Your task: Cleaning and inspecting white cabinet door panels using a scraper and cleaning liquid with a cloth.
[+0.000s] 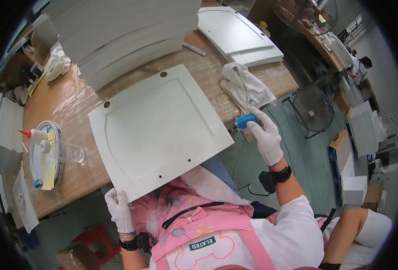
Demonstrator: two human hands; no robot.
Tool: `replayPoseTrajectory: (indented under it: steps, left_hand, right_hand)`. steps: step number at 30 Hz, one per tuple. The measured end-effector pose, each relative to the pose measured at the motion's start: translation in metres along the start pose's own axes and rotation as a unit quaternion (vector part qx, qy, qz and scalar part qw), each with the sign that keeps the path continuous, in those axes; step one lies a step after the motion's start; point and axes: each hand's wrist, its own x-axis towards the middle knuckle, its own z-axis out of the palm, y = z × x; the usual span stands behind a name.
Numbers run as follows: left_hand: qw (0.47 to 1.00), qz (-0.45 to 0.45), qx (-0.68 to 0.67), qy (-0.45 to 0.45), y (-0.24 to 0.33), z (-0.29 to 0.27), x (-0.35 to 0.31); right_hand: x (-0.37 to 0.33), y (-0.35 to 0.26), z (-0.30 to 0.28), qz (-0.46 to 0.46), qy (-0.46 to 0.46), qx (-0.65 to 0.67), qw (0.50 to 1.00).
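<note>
A white cabinet door panel (156, 130) with a curved recessed field lies tilted across the table's near edge and reaches over my lap. Two larger round holes show along its far edge and two small dark ones along its near edge. My left hand (119, 210), in a white knit glove, closes on the panel's near left corner. To the right of the panel, apart from it, my gloved right hand (266, 137) pinches a small blue block (245, 121) between thumb and fingers. The block's underside is hidden.
A tall stack of white panels (127, 40) stands behind the panel. More panels (239, 33) and a crumpled white cloth (248, 85) lie at the right. On the left, a round lid (31, 155) carries a red-tipped bottle (38, 135). A fan (313, 112) stands on the floor.
</note>
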Motion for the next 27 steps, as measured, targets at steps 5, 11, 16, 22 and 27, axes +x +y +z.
replayPoseTrajectory:
  steps: [5, 11, 16, 22, 27]
  left_hand:
    - [1.000, -0.002, -0.025, -0.016, -0.017, 0.004, 0.011]
    - [0.998, -0.028, -0.036, -0.033, -0.018, -0.009, -0.002]
    - [0.994, -0.041, -0.041, -0.089, -0.012, -0.006, -0.005]
    - [0.992, -0.060, -0.087, -0.072, -0.015, -0.026, -0.015]
    - [0.991, -0.055, -0.094, -0.075, -0.016, -0.028, -0.015]
  right_hand:
    - [0.007, 0.008, 0.004, 0.019, -0.017, -0.050, 0.998]
    - [0.004, -0.002, 0.030, 0.080, -0.078, -0.026, 0.993]
    - [-0.008, -0.001, 0.045, 0.067, -0.049, -0.010, 0.996]
    - [-0.001, -0.013, 0.083, 0.068, -0.137, 0.021, 0.988]
    - [0.000, -0.003, 0.113, 0.102, -0.220, 0.097, 0.965]
